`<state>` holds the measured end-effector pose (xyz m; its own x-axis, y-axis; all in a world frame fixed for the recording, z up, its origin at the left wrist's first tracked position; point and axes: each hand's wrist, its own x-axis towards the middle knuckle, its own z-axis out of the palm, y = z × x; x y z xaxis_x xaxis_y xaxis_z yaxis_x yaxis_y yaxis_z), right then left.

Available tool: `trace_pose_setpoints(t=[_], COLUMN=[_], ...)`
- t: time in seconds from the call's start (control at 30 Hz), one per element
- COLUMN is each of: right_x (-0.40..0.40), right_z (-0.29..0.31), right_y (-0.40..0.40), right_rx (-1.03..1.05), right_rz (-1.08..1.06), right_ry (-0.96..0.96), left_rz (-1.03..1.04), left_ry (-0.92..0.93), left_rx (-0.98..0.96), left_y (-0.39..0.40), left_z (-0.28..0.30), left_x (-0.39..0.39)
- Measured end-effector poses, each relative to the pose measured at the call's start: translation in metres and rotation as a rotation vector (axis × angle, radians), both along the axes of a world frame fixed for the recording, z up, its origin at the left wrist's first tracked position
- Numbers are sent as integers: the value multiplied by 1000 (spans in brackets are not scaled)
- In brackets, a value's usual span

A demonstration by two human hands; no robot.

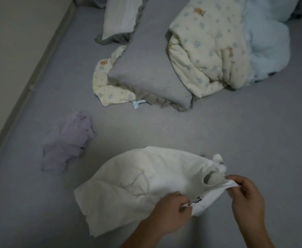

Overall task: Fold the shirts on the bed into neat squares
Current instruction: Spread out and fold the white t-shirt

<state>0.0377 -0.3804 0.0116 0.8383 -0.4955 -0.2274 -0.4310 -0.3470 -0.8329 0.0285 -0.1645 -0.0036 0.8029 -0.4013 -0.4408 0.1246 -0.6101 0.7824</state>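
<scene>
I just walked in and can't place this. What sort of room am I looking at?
Most likely a bedroom, seen from above a bed with a grey sheet. A grey pillow and a rumpled printed quilt lie at its far end, with loose shirts nearer.

Only the person's two hands and forearms are seen, entering from the lower edge of the view. The left hand [171, 213] and the right hand [245, 199] are bare: no gloves, rings, watch or bracelet can be made out on them, though the picture is dim and somewhat soft. No sleeve is seen on either forearm as far as the frame reaches, so nothing worn can be told, and the knuckles and the short, plain nails are the only details that can be picked out.
</scene>
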Motion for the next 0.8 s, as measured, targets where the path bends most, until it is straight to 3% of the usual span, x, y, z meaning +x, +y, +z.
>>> trace_pose_setpoints(t=[0.17, 0.27, 0.37, 0.43, 0.5, 0.6, 0.67, 0.8], right_x=[3, 6, 3, -6, -15, -19, -13, -6], right_z=[-11, -15, -27, -42, -58, -81, -90, -97], right_y=[-79, -120, -154, -172, -182, -188, -186, -189], right_rx=[291, 350, 403, 453, 504, 599, 579, 391], right_rz=[-149, -86, -61, -134, -243, -347, -287, -54], right_ry=[128, 205, 240, 258, 283, 354, 411, 516], left_rz=[9, -56, 110, 206, 112, -226, -353, -366], left_ry=[118, 164, 53, -132, -277, -387, -345, -62], left_rx=[-81, -50, 10, 112, 193, 386, 542, 708], left_y=[-135, -184, -197, -202, -215, -253, -264, -245], left_z=[5, 6, -6, -17, -31, -62, -84, -117], left_x=[-49, -54, -20, 19, 64, 118, 136, 129])
